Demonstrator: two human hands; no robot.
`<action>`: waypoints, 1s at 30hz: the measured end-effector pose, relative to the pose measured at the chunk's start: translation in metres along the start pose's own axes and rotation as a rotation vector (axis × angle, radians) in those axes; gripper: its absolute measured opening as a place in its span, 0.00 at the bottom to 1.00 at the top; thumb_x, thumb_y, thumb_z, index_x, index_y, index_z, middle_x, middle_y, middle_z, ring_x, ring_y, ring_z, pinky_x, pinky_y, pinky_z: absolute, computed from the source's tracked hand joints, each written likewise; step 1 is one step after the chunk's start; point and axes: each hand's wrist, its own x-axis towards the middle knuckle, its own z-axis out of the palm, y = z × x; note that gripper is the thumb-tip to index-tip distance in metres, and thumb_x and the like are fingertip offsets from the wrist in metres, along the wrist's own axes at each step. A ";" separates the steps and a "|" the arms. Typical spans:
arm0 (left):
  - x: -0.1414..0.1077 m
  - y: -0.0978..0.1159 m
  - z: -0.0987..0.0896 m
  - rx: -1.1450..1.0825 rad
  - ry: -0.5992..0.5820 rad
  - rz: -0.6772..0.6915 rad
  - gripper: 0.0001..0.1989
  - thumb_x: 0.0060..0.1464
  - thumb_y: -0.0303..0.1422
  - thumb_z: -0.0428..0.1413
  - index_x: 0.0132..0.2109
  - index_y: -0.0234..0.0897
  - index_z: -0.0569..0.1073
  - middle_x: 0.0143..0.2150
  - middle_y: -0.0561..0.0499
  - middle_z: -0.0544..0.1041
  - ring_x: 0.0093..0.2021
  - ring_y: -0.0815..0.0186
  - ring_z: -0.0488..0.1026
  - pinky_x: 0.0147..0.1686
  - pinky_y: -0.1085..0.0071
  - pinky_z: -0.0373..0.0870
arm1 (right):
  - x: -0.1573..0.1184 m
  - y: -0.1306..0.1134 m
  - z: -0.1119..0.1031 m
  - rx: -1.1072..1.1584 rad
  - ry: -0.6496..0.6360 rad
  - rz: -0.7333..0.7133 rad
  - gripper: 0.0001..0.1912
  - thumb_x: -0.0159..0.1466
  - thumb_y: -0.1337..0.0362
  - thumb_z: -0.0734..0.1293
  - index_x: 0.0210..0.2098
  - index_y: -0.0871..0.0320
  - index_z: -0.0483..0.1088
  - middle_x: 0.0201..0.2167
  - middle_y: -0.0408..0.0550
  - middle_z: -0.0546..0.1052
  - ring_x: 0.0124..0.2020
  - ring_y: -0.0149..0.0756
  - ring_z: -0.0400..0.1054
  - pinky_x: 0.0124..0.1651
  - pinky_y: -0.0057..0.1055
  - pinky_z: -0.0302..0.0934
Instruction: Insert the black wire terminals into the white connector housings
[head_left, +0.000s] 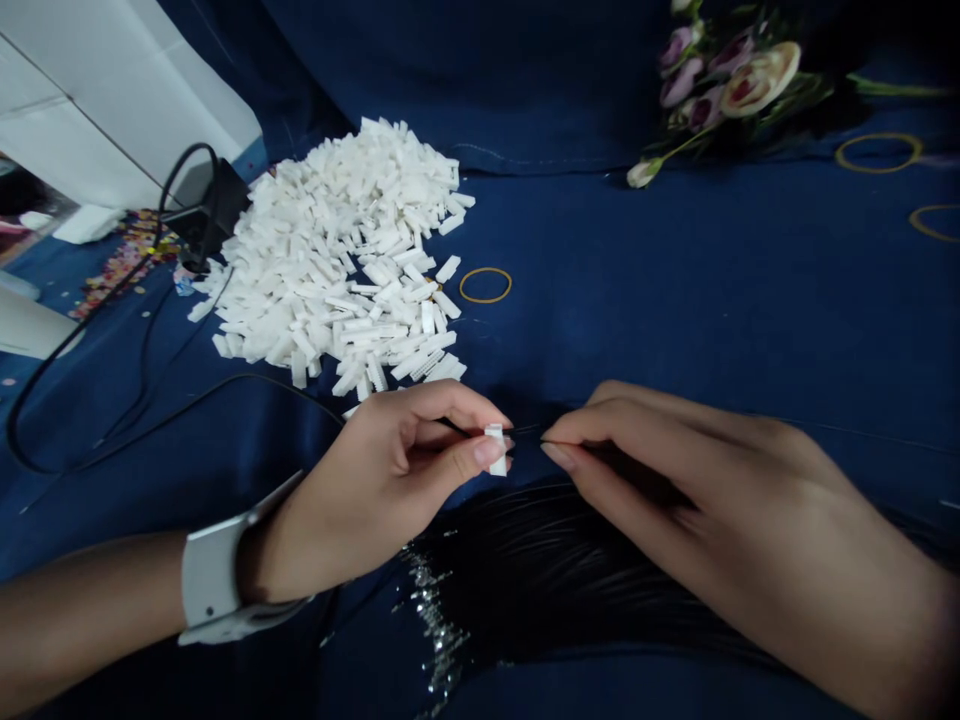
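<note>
Near a bundle of black wires with silvery left ends, the left hand pinches a small white piece between thumb and fingers. Just right of it, the right hand's grip presses together on a thin dark wire. Beyond the left hand lies a heap of white pieces, beside a yellow band.

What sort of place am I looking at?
Probably a small hand-assembly workspace: there's a heap of small white pieces and a bundle of black wires with silvery ends, on blue cloth.
</note>
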 end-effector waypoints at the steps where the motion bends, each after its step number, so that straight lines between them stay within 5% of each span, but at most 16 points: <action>1: 0.000 0.000 0.000 0.016 -0.001 0.007 0.01 0.57 0.28 0.59 0.37 0.37 0.76 0.31 0.56 0.80 0.33 0.74 0.79 0.34 0.85 0.73 | 0.000 0.000 0.001 -0.008 -0.010 -0.025 0.06 0.70 0.69 0.59 0.39 0.56 0.67 0.32 0.40 0.73 0.27 0.25 0.68 0.30 0.25 0.59; 8: -0.003 -0.002 0.002 0.070 -0.018 0.009 0.02 0.58 0.29 0.58 0.38 0.39 0.77 0.33 0.55 0.82 0.35 0.69 0.81 0.34 0.79 0.76 | 0.000 -0.002 0.005 -0.164 -0.027 -0.091 0.11 0.71 0.69 0.56 0.37 0.59 0.69 0.27 0.42 0.70 0.22 0.28 0.65 0.23 0.29 0.55; 15: -0.004 -0.001 0.004 0.061 -0.023 -0.004 0.03 0.58 0.28 0.59 0.37 0.40 0.77 0.31 0.59 0.82 0.33 0.74 0.80 0.32 0.85 0.73 | 0.002 -0.002 0.005 -0.065 -0.078 -0.069 0.12 0.71 0.70 0.55 0.36 0.59 0.68 0.26 0.41 0.69 0.21 0.27 0.62 0.23 0.29 0.53; 22: -0.001 -0.003 0.001 0.033 -0.015 0.038 0.02 0.60 0.31 0.58 0.40 0.38 0.76 0.34 0.55 0.81 0.36 0.71 0.79 0.35 0.81 0.74 | 0.000 -0.009 -0.006 -0.258 0.035 -0.200 0.04 0.68 0.69 0.62 0.38 0.59 0.69 0.38 0.49 0.72 0.37 0.39 0.63 0.36 0.37 0.56; 27: 0.003 -0.005 -0.002 -0.068 -0.035 0.026 0.03 0.60 0.28 0.57 0.42 0.36 0.74 0.35 0.52 0.79 0.37 0.70 0.79 0.38 0.79 0.75 | -0.010 -0.021 0.001 0.010 -0.232 -0.233 0.10 0.70 0.69 0.58 0.32 0.57 0.65 0.32 0.44 0.68 0.32 0.33 0.60 0.34 0.34 0.54; 30: 0.004 -0.006 -0.002 -0.144 -0.044 -0.002 0.06 0.60 0.27 0.57 0.45 0.37 0.72 0.36 0.53 0.79 0.38 0.72 0.79 0.41 0.81 0.74 | -0.013 -0.020 0.008 0.062 -0.216 -0.226 0.12 0.68 0.73 0.57 0.29 0.57 0.63 0.30 0.43 0.66 0.29 0.31 0.57 0.30 0.33 0.50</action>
